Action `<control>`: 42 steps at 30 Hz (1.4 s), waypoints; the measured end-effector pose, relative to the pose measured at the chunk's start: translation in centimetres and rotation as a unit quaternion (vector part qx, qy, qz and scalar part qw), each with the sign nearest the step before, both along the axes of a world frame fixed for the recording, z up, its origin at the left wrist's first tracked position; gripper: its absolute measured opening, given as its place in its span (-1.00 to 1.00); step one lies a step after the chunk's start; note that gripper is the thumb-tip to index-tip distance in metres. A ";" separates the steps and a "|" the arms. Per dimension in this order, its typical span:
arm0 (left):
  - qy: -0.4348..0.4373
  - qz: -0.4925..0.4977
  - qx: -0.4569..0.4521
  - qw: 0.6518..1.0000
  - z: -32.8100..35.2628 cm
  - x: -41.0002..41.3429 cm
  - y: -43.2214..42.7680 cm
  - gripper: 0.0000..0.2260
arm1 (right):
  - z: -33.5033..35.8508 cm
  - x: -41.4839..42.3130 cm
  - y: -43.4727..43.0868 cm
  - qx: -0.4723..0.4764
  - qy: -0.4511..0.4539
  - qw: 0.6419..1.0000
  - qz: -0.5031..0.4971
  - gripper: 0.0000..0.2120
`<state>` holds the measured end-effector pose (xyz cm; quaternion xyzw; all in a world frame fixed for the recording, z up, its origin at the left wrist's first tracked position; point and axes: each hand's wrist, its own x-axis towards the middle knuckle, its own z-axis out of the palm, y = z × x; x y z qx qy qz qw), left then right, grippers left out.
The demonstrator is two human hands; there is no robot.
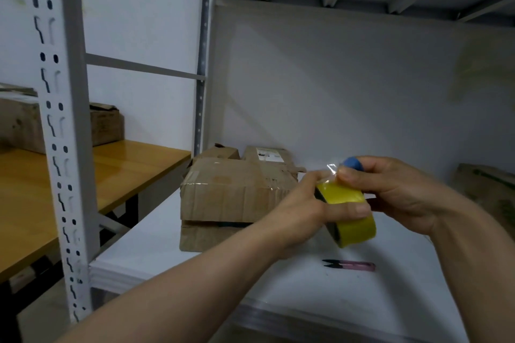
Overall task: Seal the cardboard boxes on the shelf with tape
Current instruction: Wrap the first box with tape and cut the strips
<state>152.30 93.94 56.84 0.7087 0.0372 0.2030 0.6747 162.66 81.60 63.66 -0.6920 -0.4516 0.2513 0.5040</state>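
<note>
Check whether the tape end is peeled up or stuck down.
Peeled up: the right hand pinches a clear flap lifted off the tape roll the left hand holds.

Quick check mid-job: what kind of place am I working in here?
Likely a storeroom or packing area: slotted metal shelving, worn cardboard boxes on the shelf, more on the wooden table to the left, plus a tape roll in hand and snips nearby.

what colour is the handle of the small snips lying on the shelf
Pink handle, black blades; the head view shows it.
</note>
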 end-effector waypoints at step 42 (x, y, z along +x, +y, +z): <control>-0.036 0.303 0.351 0.885 -2.1 6.1 -2.8 -0.18 | -2.8 4.8 -1.2 0.102 -0.098 0.971 -0.194 -0.63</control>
